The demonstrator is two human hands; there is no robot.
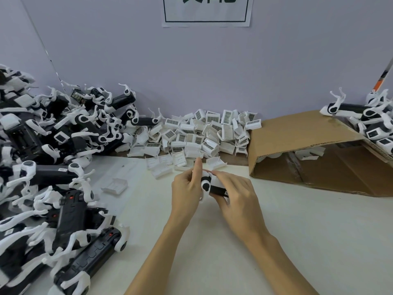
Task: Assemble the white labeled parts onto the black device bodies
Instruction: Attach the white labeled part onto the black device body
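A black device body with white ends [209,185] is held above the middle of the table between both hands. My left hand [187,189] grips its left end, with the forefinger pointing up. My right hand [236,195] wraps over its right side, and the fingers hide most of the body. A heap of white labeled parts [202,135] lies against the wall just beyond the hands. A large pile of black device bodies [53,167] covers the left side of the table.
An open cardboard box [308,150] lies on its side at the right, with more black-and-white devices [372,122] stacked on and behind it. One loose white part [114,185] lies left of the hands. A printed sign [207,9] hangs on the wall.
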